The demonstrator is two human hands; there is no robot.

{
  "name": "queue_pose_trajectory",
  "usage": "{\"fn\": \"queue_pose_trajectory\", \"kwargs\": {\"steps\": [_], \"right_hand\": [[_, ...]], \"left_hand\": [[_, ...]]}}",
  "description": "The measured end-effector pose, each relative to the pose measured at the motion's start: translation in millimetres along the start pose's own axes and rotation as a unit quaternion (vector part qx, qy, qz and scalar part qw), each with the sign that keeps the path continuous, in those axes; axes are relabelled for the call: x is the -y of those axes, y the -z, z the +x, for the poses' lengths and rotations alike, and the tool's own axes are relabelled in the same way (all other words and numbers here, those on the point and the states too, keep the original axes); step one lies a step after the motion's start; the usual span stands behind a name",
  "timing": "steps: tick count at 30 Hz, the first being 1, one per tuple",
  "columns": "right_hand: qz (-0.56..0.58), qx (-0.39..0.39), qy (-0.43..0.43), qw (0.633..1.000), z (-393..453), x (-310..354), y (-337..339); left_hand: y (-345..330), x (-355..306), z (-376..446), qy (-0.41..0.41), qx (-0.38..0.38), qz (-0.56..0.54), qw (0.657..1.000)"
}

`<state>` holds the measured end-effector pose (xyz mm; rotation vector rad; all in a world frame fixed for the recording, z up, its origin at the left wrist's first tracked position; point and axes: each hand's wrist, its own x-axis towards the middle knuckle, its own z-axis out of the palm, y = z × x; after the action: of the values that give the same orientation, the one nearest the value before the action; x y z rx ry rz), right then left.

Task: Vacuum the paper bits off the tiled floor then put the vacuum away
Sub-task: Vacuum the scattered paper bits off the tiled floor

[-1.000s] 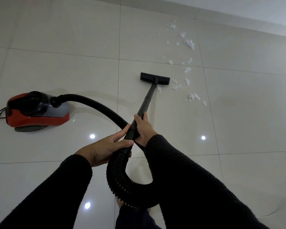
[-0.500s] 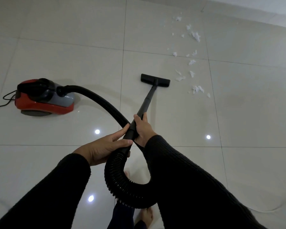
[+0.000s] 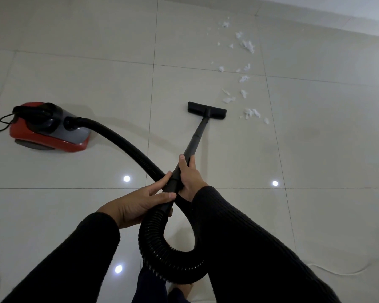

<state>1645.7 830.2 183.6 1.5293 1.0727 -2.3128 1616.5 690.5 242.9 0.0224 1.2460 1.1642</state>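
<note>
Wand (image 3: 195, 138) gripped by both hands

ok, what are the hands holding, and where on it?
Both grip the vacuum wand: right hand on its lower tube, left hand at the hose cuff.

Both hands grip the black plastic vacuum wand (image 3: 193, 147): right hand (image 3: 189, 173) wrapped round the tube farther along, left hand (image 3: 138, 202) holding the near end where the black ribbed hose (image 3: 162, 243) joins. Hose loops near the body, then runs left to the red and grey canister vacuum (image 3: 49, 127) on the glossy pale tiled floor (image 3: 96, 68). Flat black floor nozzle (image 3: 206, 109) rests on the floor; scattered white torn paper bits (image 3: 245, 44) lie just right of it and farther off. Thin white cord (image 3: 337, 272) near right.
</note>
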Motion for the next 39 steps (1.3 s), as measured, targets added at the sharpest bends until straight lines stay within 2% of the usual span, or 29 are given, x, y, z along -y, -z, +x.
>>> {"fn": "queue_pose_trajectory", "kwargs": {"steps": [9,16,39], "right_hand": [[-0.013,-0.015,0.024,1.0,27.8,18.1,41.3],[-0.036,-0.001,0.047,0.998,49.6,39.5,62.1],[-0.021,0.006,0.036,0.999,127.1,166.8,36.0]], "left_hand": [[-28.9,1.3,46.3,-0.012,-0.017,0.007,1.0],[-25.7,-12.9,86.3,0.028,0.007,0.05,0.998],[23.2,-135.6,182.0,0.071,0.02,0.098,0.992]]}}
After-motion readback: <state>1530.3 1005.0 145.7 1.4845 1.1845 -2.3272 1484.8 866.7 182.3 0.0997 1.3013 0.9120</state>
